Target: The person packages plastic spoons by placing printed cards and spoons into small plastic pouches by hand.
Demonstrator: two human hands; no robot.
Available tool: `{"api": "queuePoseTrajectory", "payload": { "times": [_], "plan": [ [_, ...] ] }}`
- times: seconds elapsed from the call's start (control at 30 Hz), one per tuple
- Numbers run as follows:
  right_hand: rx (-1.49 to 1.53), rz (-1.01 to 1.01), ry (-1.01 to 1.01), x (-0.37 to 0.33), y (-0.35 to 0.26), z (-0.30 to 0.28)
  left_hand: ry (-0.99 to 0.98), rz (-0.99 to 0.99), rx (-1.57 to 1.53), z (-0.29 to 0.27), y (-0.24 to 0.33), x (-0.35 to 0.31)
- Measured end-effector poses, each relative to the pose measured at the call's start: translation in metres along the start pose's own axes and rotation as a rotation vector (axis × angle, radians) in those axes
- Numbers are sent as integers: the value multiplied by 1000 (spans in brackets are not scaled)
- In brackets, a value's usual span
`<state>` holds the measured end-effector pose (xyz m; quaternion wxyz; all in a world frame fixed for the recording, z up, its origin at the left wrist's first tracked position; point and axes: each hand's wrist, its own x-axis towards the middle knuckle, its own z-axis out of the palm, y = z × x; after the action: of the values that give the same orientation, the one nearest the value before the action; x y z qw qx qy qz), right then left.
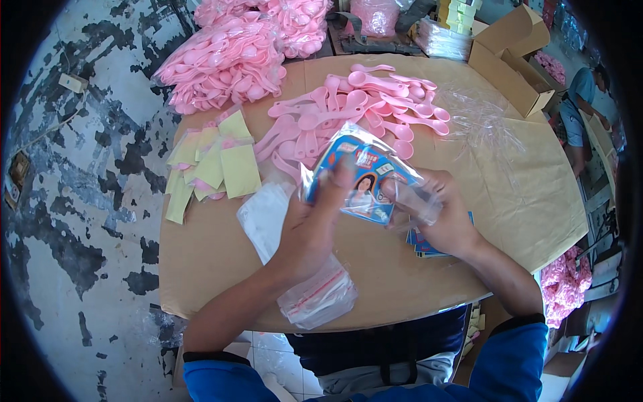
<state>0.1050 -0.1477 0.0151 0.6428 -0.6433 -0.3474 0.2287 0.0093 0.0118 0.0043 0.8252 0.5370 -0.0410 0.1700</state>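
Note:
Both hands hold a clear plastic bag with a blue printed card (372,211) in it, above the middle of the table. My left hand (307,231) grips its left side, thumb over the front. My right hand (447,213) pinches the right side, where loose clear film bunches up. Beneath my left wrist lies a stack of clear plastic bags (321,295), partly hidden by the forearm. Blue cards (429,249) lie under my right hand, mostly covered. Just beyond the hands spreads a heap of loose pink scoop spoons (362,100).
Pale yellow cards with pink pieces (224,157) lie at the table's left. Large bags of pink spoons (231,63) stand at the far left. Crumpled clear film (479,117) and an open cardboard box (512,74) are at the far right. Another person (581,100) is beyond.

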Motion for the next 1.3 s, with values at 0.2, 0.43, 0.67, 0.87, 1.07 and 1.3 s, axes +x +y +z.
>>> {"api": "queuePoseTrajectory", "payload": {
  "times": [0.2,0.43,0.67,0.87,1.07,1.3],
  "plan": [
    [-111,163,-73,4,-13,-7,119,-25,-126,1,7,-3],
    [114,-45,-7,4,16,-1,-157,31,233,15,8,-1],
    [82,-232,-75,-1,15,3,-315,-340,342,13,12,-12],
    [467,97,-151,11,-14,-8,-76,302,104,-11,21,12],
    [-415,-151,-174,53,-13,-13,185,424,199,-47,37,37],
    [-1193,-98,-227,79,29,23,241,386,197,-49,26,39]
  ]
}}
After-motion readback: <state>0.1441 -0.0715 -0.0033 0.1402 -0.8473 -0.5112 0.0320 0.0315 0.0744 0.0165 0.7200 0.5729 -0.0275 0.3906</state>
